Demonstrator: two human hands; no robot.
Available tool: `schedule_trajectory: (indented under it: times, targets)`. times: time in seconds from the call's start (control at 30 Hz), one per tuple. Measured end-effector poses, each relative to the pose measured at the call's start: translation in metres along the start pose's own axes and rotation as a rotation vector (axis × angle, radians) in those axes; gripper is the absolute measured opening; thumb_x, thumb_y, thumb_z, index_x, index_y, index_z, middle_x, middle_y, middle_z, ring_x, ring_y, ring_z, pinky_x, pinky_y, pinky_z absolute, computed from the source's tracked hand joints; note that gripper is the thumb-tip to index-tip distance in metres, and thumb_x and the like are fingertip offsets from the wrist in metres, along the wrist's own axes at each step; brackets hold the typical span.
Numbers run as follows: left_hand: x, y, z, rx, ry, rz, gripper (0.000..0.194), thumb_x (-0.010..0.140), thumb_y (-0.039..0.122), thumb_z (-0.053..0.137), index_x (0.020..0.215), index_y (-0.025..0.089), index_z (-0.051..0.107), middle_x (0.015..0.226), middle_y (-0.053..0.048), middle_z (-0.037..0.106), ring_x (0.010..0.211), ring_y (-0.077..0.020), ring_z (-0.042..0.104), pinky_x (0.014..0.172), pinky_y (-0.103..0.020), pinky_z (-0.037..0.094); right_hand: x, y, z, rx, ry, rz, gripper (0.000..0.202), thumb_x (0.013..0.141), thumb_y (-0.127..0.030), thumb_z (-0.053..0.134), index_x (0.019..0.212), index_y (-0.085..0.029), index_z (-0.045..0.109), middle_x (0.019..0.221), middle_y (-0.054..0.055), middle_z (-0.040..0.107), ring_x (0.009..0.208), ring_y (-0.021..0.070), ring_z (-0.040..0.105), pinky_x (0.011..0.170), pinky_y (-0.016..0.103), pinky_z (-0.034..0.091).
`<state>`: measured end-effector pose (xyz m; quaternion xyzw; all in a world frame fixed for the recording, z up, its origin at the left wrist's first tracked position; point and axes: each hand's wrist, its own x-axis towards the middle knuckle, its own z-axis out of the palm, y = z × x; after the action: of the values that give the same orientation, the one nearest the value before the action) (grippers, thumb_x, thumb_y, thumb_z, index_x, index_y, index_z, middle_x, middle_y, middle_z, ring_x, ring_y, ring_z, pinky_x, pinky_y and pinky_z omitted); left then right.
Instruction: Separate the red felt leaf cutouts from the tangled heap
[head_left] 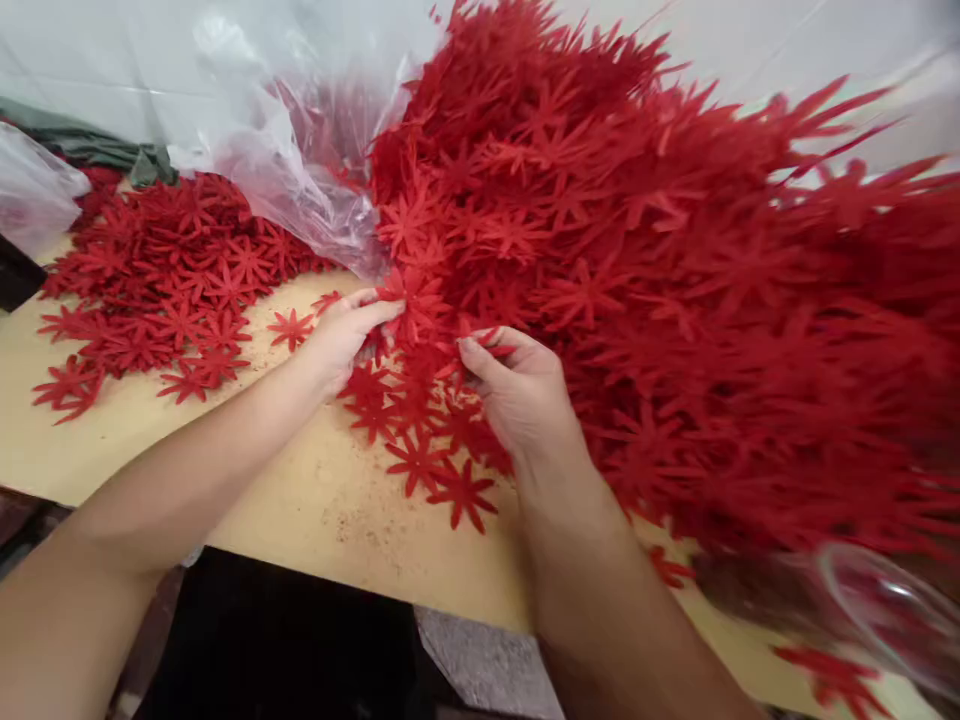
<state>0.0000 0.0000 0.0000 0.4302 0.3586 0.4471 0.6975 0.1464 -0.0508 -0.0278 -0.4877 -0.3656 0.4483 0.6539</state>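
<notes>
Between thumb and fingers, my left hand (352, 335) pinches a red flower-shaped cutout (412, 305) with long narrow petals. My right hand (517, 375) is closed too, with a bit of red petal showing between thumb and curled forefinger; the rest of that piece is hidden. Loose red cutouts (463, 493) lie on the table below and between both hands. Right behind my right hand rises a large heap of red cutouts (675, 330). One single cutout (291, 329) rests to the left of my left hand.
A lower pile of red cutouts (172, 270) spreads over the pale yellow table (300, 490) at left. Clear plastic bags (300, 170) stand behind, against the white wall. At lower right is a clear round-rimmed container (885, 610). Brown crumbs dot the tabletop.
</notes>
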Motion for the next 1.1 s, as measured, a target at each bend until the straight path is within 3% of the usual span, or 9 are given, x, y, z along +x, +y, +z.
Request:
schedule_trajectory:
  times: [0.27,0.47,0.63,0.9,1.1]
  targets:
    - [0.002,-0.006,-0.004,0.029,-0.044,-0.028,0.016,0.069,0.015,0.061,0.066,0.017,0.045,0.047,0.008,0.048,0.04,-0.0028,0.043,0.04,-0.017,0.029,0.002,-0.002,-0.003,-0.166,0.085,-0.079,0.051,0.046,-0.058,0.075,0.046,-0.019,0.042,0.036,-0.008,0.037,0.034,0.0034,0.031,0.034,0.019,0.022]
    - [0.001,-0.004,-0.003,0.051,-0.074,-0.049,0.015,0.069,0.015,0.062,0.067,0.017,0.047,0.045,0.008,0.048,0.04,-0.0029,0.043,0.042,-0.017,0.031,0.006,0.004,-0.005,-0.068,0.045,-0.084,0.041,0.043,-0.045,0.081,0.063,-0.019,0.058,0.051,-0.006,0.054,0.044,0.0044,0.045,0.044,0.018,0.036]
    - [-0.001,-0.004,-0.001,0.141,-0.138,-0.062,0.01,0.07,0.013,0.062,0.072,0.015,0.053,0.049,0.007,0.052,0.043,-0.0024,0.045,0.046,-0.017,0.03,0.008,0.009,-0.006,-0.03,-0.008,-0.042,0.039,0.042,-0.038,0.083,0.068,-0.02,0.061,0.063,-0.005,0.062,0.051,0.0052,0.051,0.05,0.019,0.04]
    - [-0.001,-0.007,0.0,0.329,-0.202,0.017,0.013,0.07,0.017,0.065,0.069,0.014,0.053,0.05,0.008,0.051,0.046,-0.0027,0.043,0.051,-0.02,0.031,0.008,0.01,-0.007,-0.096,0.081,-0.069,0.038,0.048,-0.047,0.079,0.059,-0.019,0.055,0.052,-0.006,0.053,0.049,0.0053,0.046,0.05,0.02,0.038]
    - [0.0,-0.009,0.002,0.402,-0.142,0.151,0.014,0.066,0.017,0.067,0.067,0.013,0.054,0.057,0.007,0.051,0.052,-0.0026,0.042,0.056,-0.021,0.033,0.004,0.007,-0.002,-0.089,-0.01,-0.059,0.039,0.042,-0.041,0.082,0.062,-0.019,0.057,0.059,-0.005,0.058,0.054,0.0066,0.051,0.055,0.021,0.044]
